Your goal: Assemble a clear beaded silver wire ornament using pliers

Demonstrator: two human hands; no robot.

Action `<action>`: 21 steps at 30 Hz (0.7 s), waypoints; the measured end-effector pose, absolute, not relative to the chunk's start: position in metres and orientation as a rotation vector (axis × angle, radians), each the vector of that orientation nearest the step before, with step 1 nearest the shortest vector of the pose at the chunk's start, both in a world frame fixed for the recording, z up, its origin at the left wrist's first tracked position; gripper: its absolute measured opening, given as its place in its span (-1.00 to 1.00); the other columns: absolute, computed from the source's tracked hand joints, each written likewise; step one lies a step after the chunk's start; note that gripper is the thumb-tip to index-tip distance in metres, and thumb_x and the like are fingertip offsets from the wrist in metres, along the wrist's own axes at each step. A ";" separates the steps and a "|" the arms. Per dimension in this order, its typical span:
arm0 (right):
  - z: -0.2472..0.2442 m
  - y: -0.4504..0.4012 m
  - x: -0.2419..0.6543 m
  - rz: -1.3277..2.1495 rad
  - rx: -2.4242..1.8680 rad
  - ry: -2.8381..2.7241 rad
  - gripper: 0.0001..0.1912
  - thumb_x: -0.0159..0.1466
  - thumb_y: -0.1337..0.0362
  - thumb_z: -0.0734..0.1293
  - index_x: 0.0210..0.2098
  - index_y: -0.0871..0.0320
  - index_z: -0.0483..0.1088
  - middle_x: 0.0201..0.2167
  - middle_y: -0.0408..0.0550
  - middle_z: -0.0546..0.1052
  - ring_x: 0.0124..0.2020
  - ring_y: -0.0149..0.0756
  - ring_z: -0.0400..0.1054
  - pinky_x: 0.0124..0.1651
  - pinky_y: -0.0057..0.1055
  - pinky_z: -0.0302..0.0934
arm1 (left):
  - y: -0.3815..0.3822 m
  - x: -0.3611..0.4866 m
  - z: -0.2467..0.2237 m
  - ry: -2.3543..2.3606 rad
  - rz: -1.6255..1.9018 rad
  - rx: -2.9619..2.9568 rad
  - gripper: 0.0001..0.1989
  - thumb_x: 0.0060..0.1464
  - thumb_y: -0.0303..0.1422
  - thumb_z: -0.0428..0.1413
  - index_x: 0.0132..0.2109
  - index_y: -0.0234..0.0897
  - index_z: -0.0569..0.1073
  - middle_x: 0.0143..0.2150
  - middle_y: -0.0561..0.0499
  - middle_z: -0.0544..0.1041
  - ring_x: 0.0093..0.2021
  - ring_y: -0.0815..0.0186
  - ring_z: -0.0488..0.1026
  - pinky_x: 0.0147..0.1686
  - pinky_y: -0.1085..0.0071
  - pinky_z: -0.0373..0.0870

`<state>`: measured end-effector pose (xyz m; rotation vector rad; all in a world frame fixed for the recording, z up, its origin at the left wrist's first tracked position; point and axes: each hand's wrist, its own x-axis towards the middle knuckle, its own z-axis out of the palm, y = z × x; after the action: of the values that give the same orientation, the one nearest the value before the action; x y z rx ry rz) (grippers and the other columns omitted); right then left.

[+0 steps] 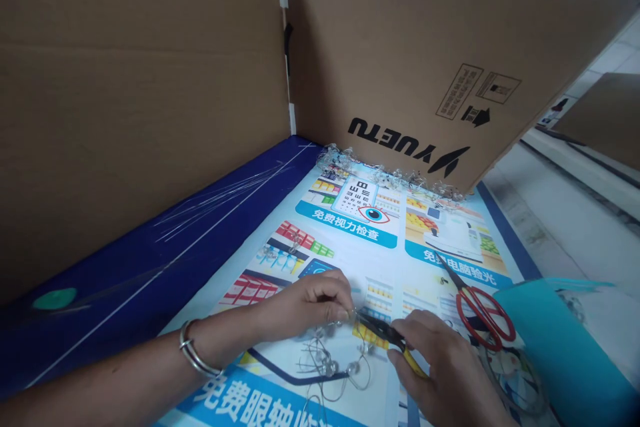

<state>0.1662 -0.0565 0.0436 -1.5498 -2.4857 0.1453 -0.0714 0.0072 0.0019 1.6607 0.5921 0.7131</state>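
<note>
Two hands are held at lower centre: the grip of the left hand is pinched on a beaded wire, the right hand's closed on yellow-handled needle-nose pliers. Red-handled scissors are laid just right, on a printed poster edged by a cardboard panel at upper centre.

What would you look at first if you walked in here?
The big brown cardboard sheet with black YUETU letters stands at the back. Lower down, the right hand grips black-and-yellow pliers near the left hand, which wears a silver bangle. Red-handled scissors lie on the blue-and-white printed poster to the right.
</note>
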 end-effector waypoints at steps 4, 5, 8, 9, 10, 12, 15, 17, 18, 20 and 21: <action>0.046 -0.058 0.159 0.255 -1.591 -2.517 -0.76 0.13 0.30 0.21 -0.22 0.09 0.40 -0.28 0.00 0.48 -0.27 -0.18 0.36 -0.26 -0.30 0.27 | 0.007 -0.071 0.000 0.612 0.679 1.623 -0.86 0.09 -0.33 0.07 -0.34 -0.31 0.45 -0.38 0.05 0.36 -0.32 0.40 0.32 -0.27 0.48 0.25; 0.047 -0.059 0.158 0.279 -1.606 -2.524 -0.77 0.13 0.30 0.21 -0.22 0.08 0.41 -0.30 -0.01 0.47 -0.27 -0.18 0.35 -0.25 -0.29 0.26 | 0.007 -0.071 0.000 0.621 0.668 1.609 -0.85 0.09 -0.33 0.07 -0.34 -0.32 0.45 -0.38 0.05 0.36 -0.34 0.40 0.32 -0.28 0.49 0.25; 0.045 -0.059 0.155 0.314 -1.638 -2.542 -0.77 0.13 0.31 0.21 -0.23 0.08 0.41 -0.31 -0.01 0.46 -0.27 -0.17 0.34 -0.25 -0.27 0.25 | 0.007 -0.070 0.000 0.631 0.647 1.583 -0.85 0.09 -0.33 0.06 -0.33 -0.33 0.45 -0.37 0.04 0.37 -0.34 0.41 0.31 -0.30 0.49 0.25; 0.044 -0.059 0.154 0.312 -1.641 -2.548 -0.77 0.12 0.31 0.21 -0.23 0.09 0.40 -0.31 0.00 0.46 -0.27 -0.16 0.33 -0.26 -0.27 0.24 | 0.007 -0.070 0.000 0.629 0.647 1.585 -0.85 0.09 -0.34 0.06 -0.34 -0.34 0.45 -0.38 0.04 0.37 -0.34 0.41 0.31 -0.30 0.49 0.25; 0.043 -0.059 0.154 0.305 -1.642 -2.550 -0.77 0.12 0.31 0.22 -0.23 0.09 0.40 -0.30 0.01 0.46 -0.27 -0.15 0.33 -0.26 -0.26 0.24 | 0.006 -0.069 0.001 0.626 0.651 1.588 -0.86 0.09 -0.35 0.06 -0.34 -0.34 0.45 -0.38 0.04 0.37 -0.34 0.41 0.31 -0.29 0.49 0.25; 0.041 -0.059 0.153 0.301 -1.640 -2.546 -0.77 0.12 0.30 0.22 -0.22 0.10 0.40 -0.29 0.01 0.46 -0.27 -0.14 0.32 -0.25 -0.25 0.23 | 0.007 -0.069 0.002 0.616 0.660 1.600 -0.87 0.08 -0.37 0.07 -0.35 -0.34 0.45 -0.38 0.04 0.38 -0.33 0.41 0.31 -0.28 0.49 0.24; 0.039 -0.058 0.152 0.370 -1.625 -2.541 -0.77 0.12 0.30 0.22 -0.22 0.10 0.40 -0.32 -0.01 0.45 -0.27 -0.16 0.32 -0.24 -0.25 0.21 | 0.007 -0.069 0.003 0.596 0.669 1.635 -0.87 0.09 -0.37 0.06 -0.36 -0.33 0.44 -0.38 0.04 0.38 -0.32 0.40 0.32 -0.26 0.48 0.24; 0.040 -0.058 0.151 0.409 -1.620 -2.531 -0.77 0.12 0.30 0.22 -0.23 0.09 0.39 -0.34 -0.03 0.44 -0.28 -0.19 0.32 -0.25 -0.28 0.20 | 0.007 -0.069 0.003 0.590 0.660 1.656 -0.87 0.09 -0.36 0.05 -0.36 -0.32 0.44 -0.38 0.04 0.39 -0.32 0.40 0.32 -0.26 0.48 0.24; 0.041 -0.058 0.151 0.422 -1.624 -2.526 -0.78 0.12 0.30 0.22 -0.23 0.09 0.39 -0.34 -0.04 0.44 -0.28 -0.19 0.32 -0.27 -0.30 0.20 | 0.007 -0.069 0.003 0.591 0.654 1.659 -0.87 0.09 -0.36 0.05 -0.36 -0.31 0.45 -0.38 0.04 0.38 -0.32 0.41 0.32 -0.26 0.48 0.24; 0.042 -0.059 0.150 0.443 -1.643 -2.518 -0.79 0.12 0.30 0.22 -0.24 0.07 0.39 -0.35 -0.06 0.43 -0.30 -0.20 0.33 -0.29 -0.32 0.19 | 0.007 -0.069 0.003 0.601 0.643 1.650 -0.87 0.09 -0.36 0.05 -0.36 -0.32 0.44 -0.38 0.05 0.38 -0.33 0.41 0.31 -0.27 0.49 0.24; 0.042 -0.059 0.149 0.453 -1.651 -2.518 -0.80 0.12 0.31 0.22 -0.25 0.07 0.38 -0.35 -0.07 0.43 -0.30 -0.21 0.33 -0.30 -0.32 0.19 | 0.007 -0.069 0.003 0.609 0.636 1.638 -0.86 0.09 -0.36 0.05 -0.36 -0.32 0.44 -0.38 0.05 0.38 -0.34 0.42 0.31 -0.29 0.50 0.23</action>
<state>0.1492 -0.0589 0.0423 -1.6514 -2.5178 0.4532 -0.0694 0.0069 0.0027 1.6381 0.6090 0.6360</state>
